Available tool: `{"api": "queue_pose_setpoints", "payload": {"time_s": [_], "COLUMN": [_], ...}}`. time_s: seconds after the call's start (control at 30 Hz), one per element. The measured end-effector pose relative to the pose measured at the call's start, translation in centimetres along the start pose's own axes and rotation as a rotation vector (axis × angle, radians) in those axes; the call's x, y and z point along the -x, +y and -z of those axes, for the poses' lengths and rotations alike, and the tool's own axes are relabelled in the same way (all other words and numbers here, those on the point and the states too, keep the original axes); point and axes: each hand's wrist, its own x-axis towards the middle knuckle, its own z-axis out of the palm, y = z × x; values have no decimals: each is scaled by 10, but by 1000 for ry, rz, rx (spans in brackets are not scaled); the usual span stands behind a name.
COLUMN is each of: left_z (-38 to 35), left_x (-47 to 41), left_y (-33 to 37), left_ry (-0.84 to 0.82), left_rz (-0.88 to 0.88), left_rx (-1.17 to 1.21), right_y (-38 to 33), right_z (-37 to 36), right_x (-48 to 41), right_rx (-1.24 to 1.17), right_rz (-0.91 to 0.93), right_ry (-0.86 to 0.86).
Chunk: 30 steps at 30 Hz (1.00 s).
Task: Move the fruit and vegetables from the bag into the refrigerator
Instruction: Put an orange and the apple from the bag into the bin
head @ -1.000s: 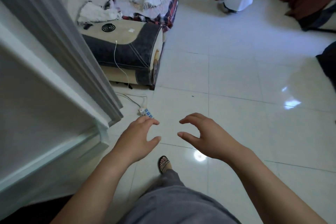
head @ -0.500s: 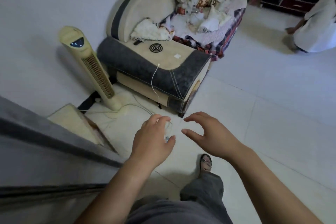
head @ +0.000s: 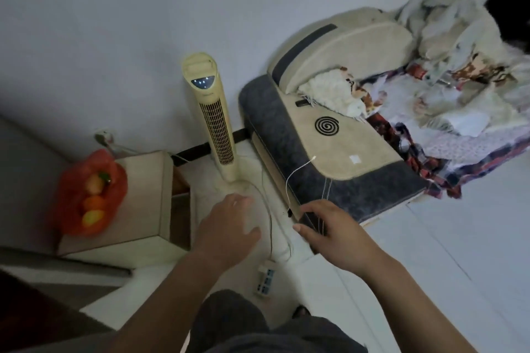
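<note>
A red plastic bag (head: 114, 180) lies open on a small beige cabinet (head: 143, 203) at the left. Inside it I see an orange fruit (head: 94, 202), a yellow fruit (head: 92, 216) and a pale fruit with a green stem (head: 96, 182). My left hand (head: 226, 229) hovers over the floor to the right of the cabinet, fingers apart and empty. My right hand (head: 332, 229) is beside it, also open and empty, near the sofa corner. A grey-white surface (head: 25, 180) at the far left edge may be the refrigerator; I cannot tell.
A cream tower fan (head: 212, 117) stands against the wall between the cabinet and a grey-beige sofa (head: 329, 135) piled with blankets. Cables and a power strip (head: 265, 279) lie on the floor under my hands. My leg and sandal show at the bottom.
My view has swung left: the cabinet with the red bag has come into sight, and the person on the floor has left the frame. Both hands stay empty out in front.
</note>
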Motion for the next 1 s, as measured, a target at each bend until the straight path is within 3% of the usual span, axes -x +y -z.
{"api": "queue_pose_setpoints", "payload": {"time_s": [0.4, 0.63, 0.8, 1.0], "left_z": [60, 154, 189, 178], "left_x": [-149, -239, -244, -200], "left_y": [-79, -182, -272, -354], "left_ry": [103, 116, 190, 264], "left_rz": [331, 319, 445, 753], "left_rx": [167, 52, 76, 224], "right_y": [-45, -133, -203, -275], "right_z": [-3, -33, -73, -137], "right_x": [-203, -348, -430, -496], "right_rx": [83, 109, 184, 307], "right_rz": [183, 243, 406, 619], "right_ry": [-207, -227, -393, -675]}}
